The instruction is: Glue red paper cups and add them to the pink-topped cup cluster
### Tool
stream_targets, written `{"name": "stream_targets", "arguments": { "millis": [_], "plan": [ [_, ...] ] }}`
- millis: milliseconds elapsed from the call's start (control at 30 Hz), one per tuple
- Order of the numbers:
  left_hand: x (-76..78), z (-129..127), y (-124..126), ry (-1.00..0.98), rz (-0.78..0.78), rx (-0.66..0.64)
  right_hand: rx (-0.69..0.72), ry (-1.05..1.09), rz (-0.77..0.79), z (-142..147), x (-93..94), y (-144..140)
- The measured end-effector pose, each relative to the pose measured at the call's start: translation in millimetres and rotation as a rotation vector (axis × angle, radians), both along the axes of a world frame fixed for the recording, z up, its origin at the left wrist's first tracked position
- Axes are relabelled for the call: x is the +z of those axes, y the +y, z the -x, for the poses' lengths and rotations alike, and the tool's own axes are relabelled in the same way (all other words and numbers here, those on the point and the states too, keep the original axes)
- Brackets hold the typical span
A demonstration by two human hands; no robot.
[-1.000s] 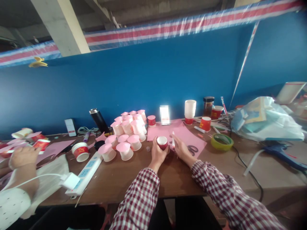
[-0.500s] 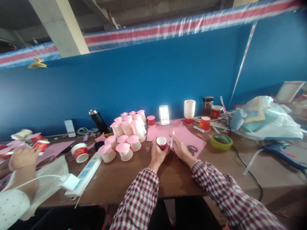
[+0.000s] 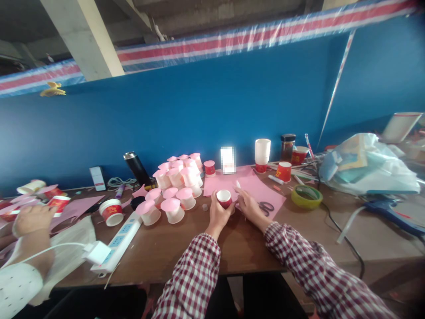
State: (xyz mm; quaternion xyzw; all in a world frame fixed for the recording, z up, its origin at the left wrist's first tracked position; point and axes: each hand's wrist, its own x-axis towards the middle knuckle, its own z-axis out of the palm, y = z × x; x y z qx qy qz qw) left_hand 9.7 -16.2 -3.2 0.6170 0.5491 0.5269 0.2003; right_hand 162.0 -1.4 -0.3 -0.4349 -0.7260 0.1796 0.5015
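At the far left a co-worker's hand [image 3: 31, 219] rests near pink paper scraps; right of it a white power strip [image 3: 121, 237] lies on the brown wooden table [image 3: 166, 248], then a cluster of upturned white paper cups capped with pink discs [image 3: 175, 184]. The left hand [image 3: 219, 212] is closed around a small red paper cup with a white inside [image 3: 224, 198], upright at the near edge of the pink paper sheet [image 3: 265, 188]; the right hand [image 3: 247, 204] pinches a thin white stick [image 3: 238, 184] just beside the cup's rim. I judge a squeeze could dent the cup, or a nudge leftward topple the capped cups; scissors [image 3: 265, 206] lie just right of the hand; open tabletop lies nearer the body, a green tape roll [image 3: 307, 197] and black cable [image 3: 345, 239] farther right.
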Motion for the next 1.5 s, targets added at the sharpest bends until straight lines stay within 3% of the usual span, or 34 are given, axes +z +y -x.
{"name": "stream_targets", "arguments": {
  "millis": [767, 1000, 1367, 1500],
  "plan": [
    [-3.9, 1.0, 2.7, 0.003, -0.025, 0.019, -0.156, -0.125, 0.133, 1.4, -6.8, 0.9],
    [-2.3, 0.8, 1.6, -0.014, -0.020, 0.018, -0.146, -0.139, 0.150, 1.1, -9.3, 1.8],
    [1.2, 2.1, -0.2, 0.003, 0.041, 0.017, -0.073, -0.033, 0.045, 3.6, 8.9, -9.9],
    [1.0, 2.9, 0.3, -0.006, 0.032, 0.018, -0.127, 0.007, 0.020, 2.0, 18.0, -12.5]
  ]
}}
